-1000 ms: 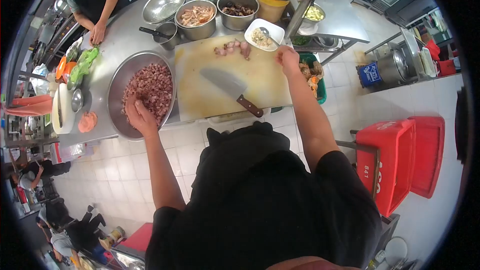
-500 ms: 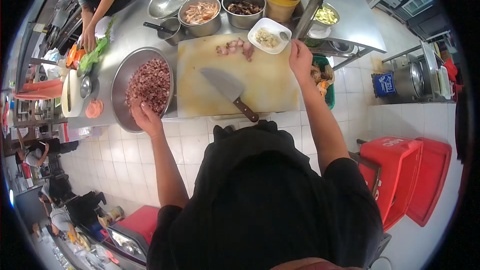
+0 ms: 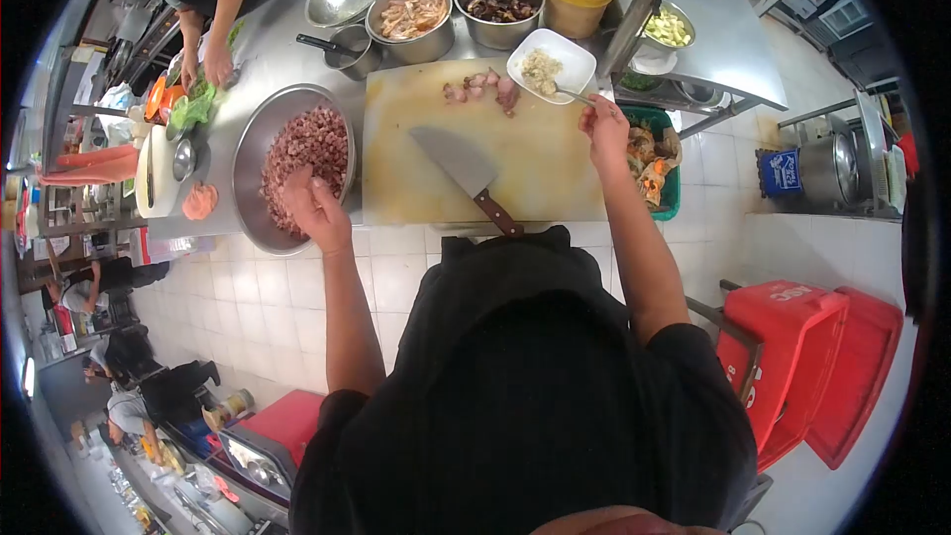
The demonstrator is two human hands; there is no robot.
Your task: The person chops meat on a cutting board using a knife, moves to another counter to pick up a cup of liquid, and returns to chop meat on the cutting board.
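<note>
My left hand (image 3: pixel 317 211) is at the near right side of a large steel bowl (image 3: pixel 246 200), over the diced reddish meat (image 3: pixel 309 144). Its fingers look extended, and nothing shows in them. In my right hand (image 3: pixel 606 129) is the handle end of a spoon (image 3: pixel 572 95). The spoon's head rests in minced pale food (image 3: pixel 540 69) inside a white square dish (image 3: pixel 580 57). That dish sits on the far right corner of the cutting board (image 3: pixel 396 168). A cleaver (image 3: pixel 461 166) and several pinkish meat pieces (image 3: pixel 480 87) lie on the board.
Behind the board stand a pot of pale strips (image 3: pixel 414 20), a pot of dark pieces (image 3: pixel 500 8) and a small pan (image 3: pixel 357 52). A co-worker's hands (image 3: pixel 208 69) are near leafy greens (image 3: pixel 193 111). A green scrap basket (image 3: pixel 666 200) and red bin (image 3: pixel 788 327) are at right.
My left hand has lifted and turned, its fingers less buried in the meat. My right hand has shifted down the spoon's side, and the spoon's head is now in the minced food. The view shifted slightly.
</note>
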